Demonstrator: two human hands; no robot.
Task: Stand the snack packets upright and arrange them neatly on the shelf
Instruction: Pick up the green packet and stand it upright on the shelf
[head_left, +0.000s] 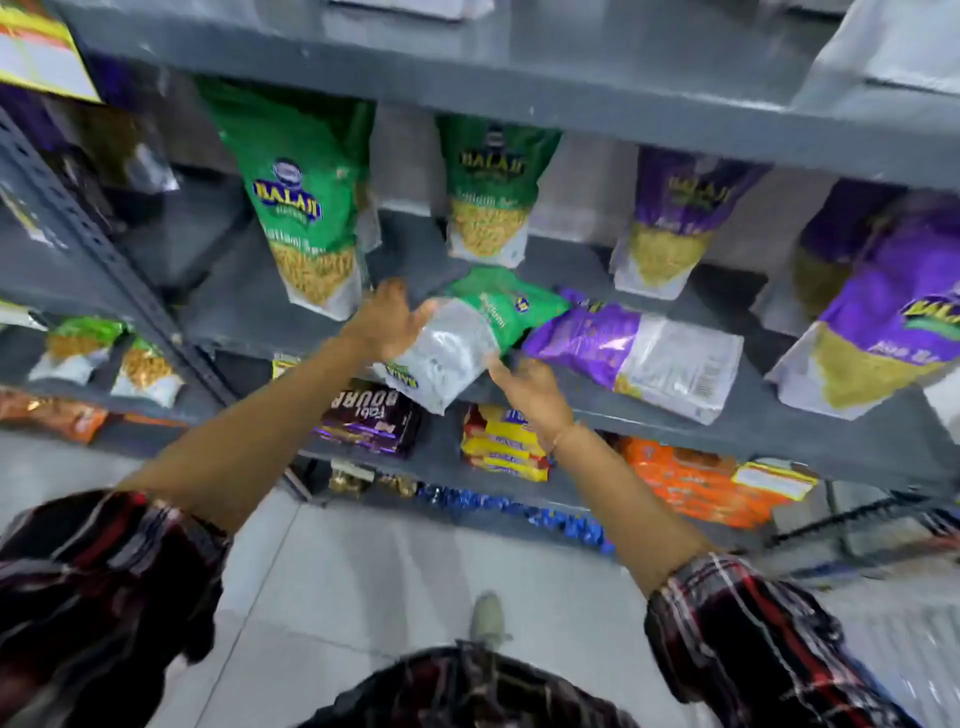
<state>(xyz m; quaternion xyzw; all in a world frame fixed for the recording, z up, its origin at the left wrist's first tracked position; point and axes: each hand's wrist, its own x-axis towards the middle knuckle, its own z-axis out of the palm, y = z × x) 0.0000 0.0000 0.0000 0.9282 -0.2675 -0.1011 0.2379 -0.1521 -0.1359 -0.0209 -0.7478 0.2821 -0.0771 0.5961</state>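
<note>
A green snack packet (467, 332) lies flat at the front edge of the grey shelf (769, 415), its silver back up and its bottom hanging over the edge. My left hand (387, 319) touches its left side with fingers spread. My right hand (530, 387) touches its lower right corner from below. Whether either hand grips it I cannot tell. A purple packet (634, 353) lies flat just to the right. Two green packets (306, 202) (491, 189) and two purple packets (675, 218) (893, 322) stand upright on the same shelf.
A perforated grey upright (104, 249) bounds the shelf on the left, with small packets (104, 358) beyond it. The shelf below holds a brown biscuit pack (371, 415), yellow packs (506, 441) and orange packs (691, 483). Grey floor tiles and my shoe (485, 618) lie underneath.
</note>
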